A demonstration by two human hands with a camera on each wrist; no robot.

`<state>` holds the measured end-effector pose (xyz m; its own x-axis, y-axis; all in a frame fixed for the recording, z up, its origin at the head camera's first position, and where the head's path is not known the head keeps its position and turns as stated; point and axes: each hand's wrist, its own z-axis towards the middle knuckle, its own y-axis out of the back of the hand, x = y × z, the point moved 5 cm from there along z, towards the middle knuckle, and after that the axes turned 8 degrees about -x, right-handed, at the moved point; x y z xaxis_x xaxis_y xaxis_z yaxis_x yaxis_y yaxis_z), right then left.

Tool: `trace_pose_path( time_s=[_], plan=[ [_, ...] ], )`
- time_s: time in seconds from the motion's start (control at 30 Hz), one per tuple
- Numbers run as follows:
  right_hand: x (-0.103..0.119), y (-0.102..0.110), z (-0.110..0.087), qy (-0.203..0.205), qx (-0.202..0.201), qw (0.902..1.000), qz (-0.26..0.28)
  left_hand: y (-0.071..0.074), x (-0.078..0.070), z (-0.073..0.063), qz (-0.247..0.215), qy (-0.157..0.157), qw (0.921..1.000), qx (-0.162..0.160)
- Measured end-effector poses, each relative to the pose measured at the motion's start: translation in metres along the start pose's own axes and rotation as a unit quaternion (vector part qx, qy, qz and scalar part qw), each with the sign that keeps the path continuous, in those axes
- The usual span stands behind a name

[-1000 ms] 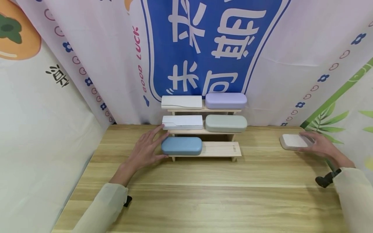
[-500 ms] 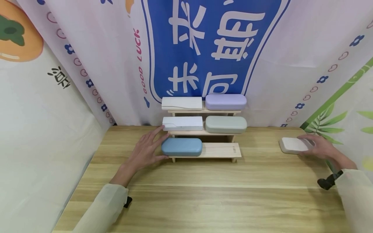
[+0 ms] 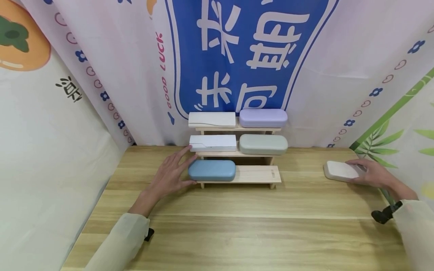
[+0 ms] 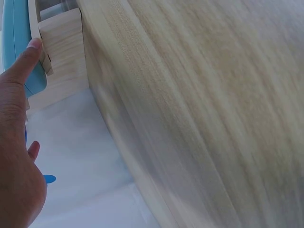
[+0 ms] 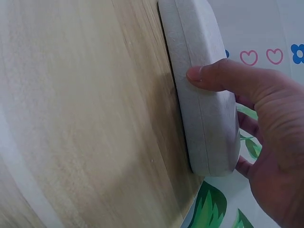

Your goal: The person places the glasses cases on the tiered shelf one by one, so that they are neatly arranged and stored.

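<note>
At the right side of the table, my right hand (image 3: 371,173) grips a whitish glasses case (image 3: 340,171). In the right wrist view, the thumb lies along the near side of this case (image 5: 199,109) and the fingers reach round the far side. My left hand (image 3: 169,175) is spread at the left end of a three-step wooden rack (image 3: 257,174), its thumb touching the front edge of the lowest step. A blue glasses case (image 3: 211,170) lies on that step, close beside the left fingers. The left index fingertip is at the corner of a white case (image 3: 213,143) on the middle step.
Beside the white case on the middle step lies a sage-green case (image 3: 263,144). The top step bears another white case (image 3: 211,119) and a lilac case (image 3: 263,118). A printed curtain (image 3: 315,90) hangs right behind the rack and table (image 3: 237,233).
The whitish case in my right hand has turned slightly and shifted a little toward the front. My left hand stays at the rack.
</note>
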<state>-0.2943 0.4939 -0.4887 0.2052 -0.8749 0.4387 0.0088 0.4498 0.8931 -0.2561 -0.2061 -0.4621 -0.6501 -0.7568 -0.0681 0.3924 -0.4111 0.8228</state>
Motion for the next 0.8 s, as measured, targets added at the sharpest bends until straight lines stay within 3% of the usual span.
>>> trace_pose_path(
  time_s=[0.43,0.8],
  plan=[
    [0.014,-0.001,0.001,0.052,-0.033,0.9980,-0.016,-0.001,0.001,0.000,-0.003,0.003,1.0000,0.002],
    [0.037,0.001,0.005,0.061,-0.035,0.9970,-0.032,0.000,0.001,0.000,0.007,0.006,0.9999,0.006]
  ],
)
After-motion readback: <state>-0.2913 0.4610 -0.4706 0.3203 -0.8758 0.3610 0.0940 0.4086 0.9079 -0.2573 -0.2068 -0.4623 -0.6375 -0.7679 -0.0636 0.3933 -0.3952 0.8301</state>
